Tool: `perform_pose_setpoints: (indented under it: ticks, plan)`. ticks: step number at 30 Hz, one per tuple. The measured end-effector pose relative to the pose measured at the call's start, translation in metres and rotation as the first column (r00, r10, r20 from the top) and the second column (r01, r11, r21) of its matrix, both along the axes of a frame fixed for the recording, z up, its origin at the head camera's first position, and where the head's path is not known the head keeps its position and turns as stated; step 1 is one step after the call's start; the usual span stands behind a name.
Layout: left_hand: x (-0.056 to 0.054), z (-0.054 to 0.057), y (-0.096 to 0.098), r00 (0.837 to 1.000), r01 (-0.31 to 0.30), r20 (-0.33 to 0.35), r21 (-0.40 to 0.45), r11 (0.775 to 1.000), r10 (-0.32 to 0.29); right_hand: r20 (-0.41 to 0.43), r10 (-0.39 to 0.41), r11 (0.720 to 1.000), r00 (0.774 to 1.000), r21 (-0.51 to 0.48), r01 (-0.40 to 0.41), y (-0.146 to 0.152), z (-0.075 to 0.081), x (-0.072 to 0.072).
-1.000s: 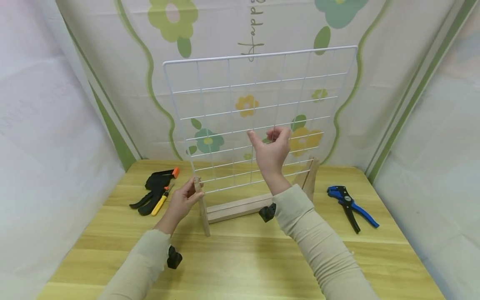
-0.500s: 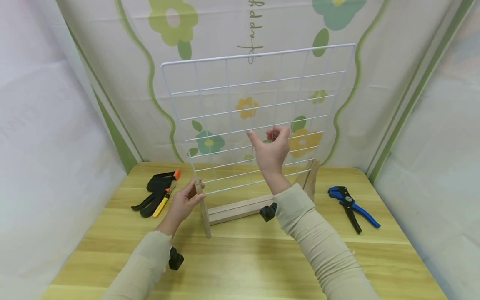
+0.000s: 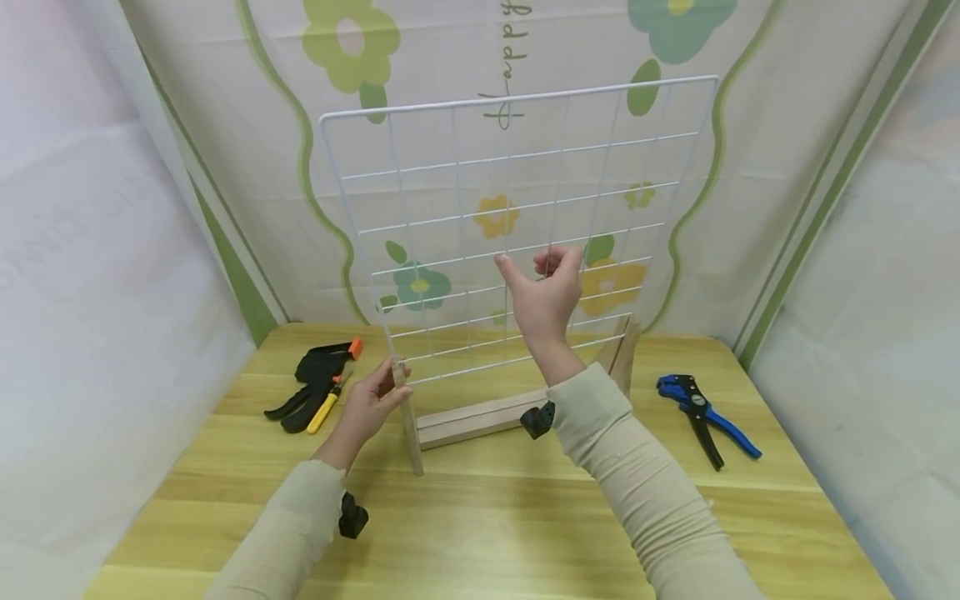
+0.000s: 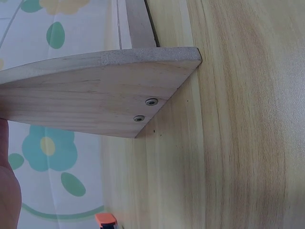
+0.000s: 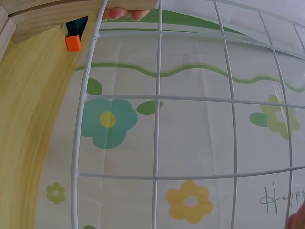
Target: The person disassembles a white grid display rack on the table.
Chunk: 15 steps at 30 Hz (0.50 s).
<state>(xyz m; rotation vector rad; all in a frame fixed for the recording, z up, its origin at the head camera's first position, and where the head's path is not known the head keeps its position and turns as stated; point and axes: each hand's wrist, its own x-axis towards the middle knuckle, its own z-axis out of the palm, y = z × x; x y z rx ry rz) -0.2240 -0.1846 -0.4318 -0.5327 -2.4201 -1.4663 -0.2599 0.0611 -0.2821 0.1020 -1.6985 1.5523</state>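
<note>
A white wire grid panel (image 3: 517, 98) stands leaning back in a wooden stand, its lower corners at the tops of the stand's two sides. My left hand (image 3: 366, 404) pinches the upper end of the left wooden side piece (image 3: 411, 429), where the grid meets it. Two bolt heads (image 4: 151, 101) show on that piece in the left wrist view. Fingers of my right hand (image 3: 547, 308) curl behind a vertical wire near the grid's middle, with the thumb stretched out on the near side. A wooden crossbar (image 3: 480, 419) joins the left side to the right side piece (image 3: 622, 362).
Left of the stand lie a black clamp (image 3: 318, 375) with an orange tip and a yellow-handled screwdriver (image 3: 322, 412). Blue and black wire strippers (image 3: 697, 408) lie on the right of the wooden table (image 3: 480, 533). A flower-printed cloth (image 3: 442, 50) hangs behind.
The grid's top edge has risen slightly in the head view. Both hands keep their places and grips; the stand has not visibly moved.
</note>
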Motion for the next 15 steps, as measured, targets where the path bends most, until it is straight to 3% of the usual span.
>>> perform_pose_setpoints:
  ticks: [15]
  plan:
    - [-0.0050,-0.0009,0.0004,1.000,0.006,0.019,0.001,1.000,-0.006,0.031,0.018,1.000,0.999,-0.025,-0.017,0.0015,0.0085,-0.0028]
